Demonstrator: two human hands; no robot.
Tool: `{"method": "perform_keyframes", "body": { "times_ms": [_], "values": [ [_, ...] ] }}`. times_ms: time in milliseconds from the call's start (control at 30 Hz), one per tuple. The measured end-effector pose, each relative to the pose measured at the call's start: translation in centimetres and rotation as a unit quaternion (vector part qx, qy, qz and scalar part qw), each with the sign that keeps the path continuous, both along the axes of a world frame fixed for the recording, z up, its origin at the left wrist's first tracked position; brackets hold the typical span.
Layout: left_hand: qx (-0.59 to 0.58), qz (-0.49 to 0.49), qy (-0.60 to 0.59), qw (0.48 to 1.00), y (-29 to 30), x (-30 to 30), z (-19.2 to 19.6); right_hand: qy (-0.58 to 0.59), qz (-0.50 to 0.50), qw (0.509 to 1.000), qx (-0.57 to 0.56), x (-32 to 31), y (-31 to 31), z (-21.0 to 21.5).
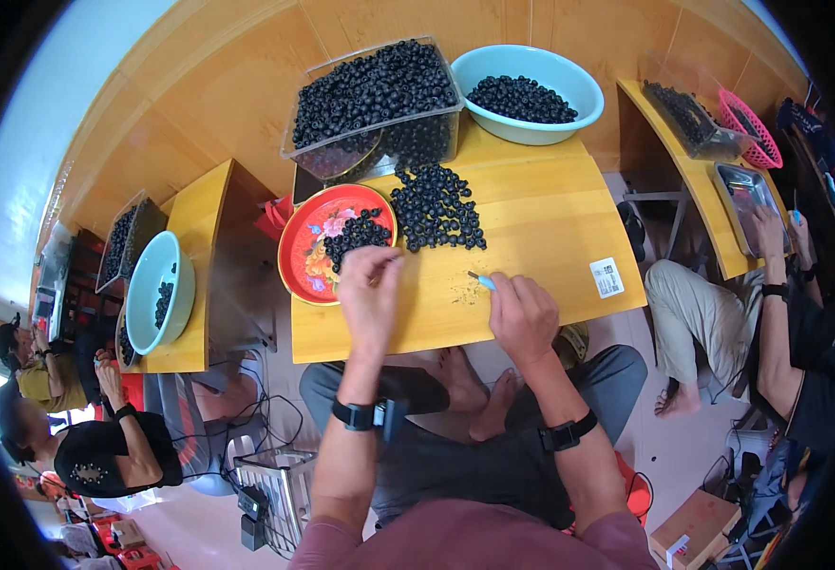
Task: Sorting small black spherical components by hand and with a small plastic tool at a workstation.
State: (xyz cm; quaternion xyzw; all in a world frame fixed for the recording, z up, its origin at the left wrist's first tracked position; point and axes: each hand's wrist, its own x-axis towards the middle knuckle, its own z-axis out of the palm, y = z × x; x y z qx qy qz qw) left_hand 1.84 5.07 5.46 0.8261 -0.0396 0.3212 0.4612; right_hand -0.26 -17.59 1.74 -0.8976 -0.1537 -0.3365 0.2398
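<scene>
My left hand (370,294) hovers at the right rim of a round red tray (296,255) with a flower pattern. Its fingers are pinched together, and whatever they hold, if anything, is too small to make out. Black round pieces, like beads or berries (360,231), lie heaped on the tray's right part. In my right hand (524,318) is a small tool with a light blue handle (485,282), its short dark tip pointing left. Just beyond both hands, a loose pile of the same black pieces (432,209) spreads over the yellow table (541,228). Small brownish crumbs (465,290) lie beside the tool's tip.
At the back stand a clear plastic bin (375,119) full of black pieces and a light blue basin (529,128) partly filled with them. A white label (607,277) is stuck at the table's right. People work at side tables, left (187,328) and right (693,180).
</scene>
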Motion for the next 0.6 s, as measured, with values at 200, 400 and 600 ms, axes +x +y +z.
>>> {"method": "perform_keyframes", "body": {
  "times_ms": [200, 400, 600],
  "values": [
    [0.228, -0.043, 0.01, 0.973, 2.4, 2.0, 2.3, -0.017, -0.009, 1.0, -0.013, 0.0, -0.1, 0.5],
    [0.306, -0.202, 0.025, 0.93, -3.6, 5.2, 1.2, -0.004, -0.054, 0.998, 0.018, 0.0, -0.7, 0.3],
    [0.473, -0.16, 0.127, 0.857, -7.4, 11.5, -0.4, 0.025, -0.132, 0.989, 0.068, 1.5, -2.6, 0.4]
  ]
}}
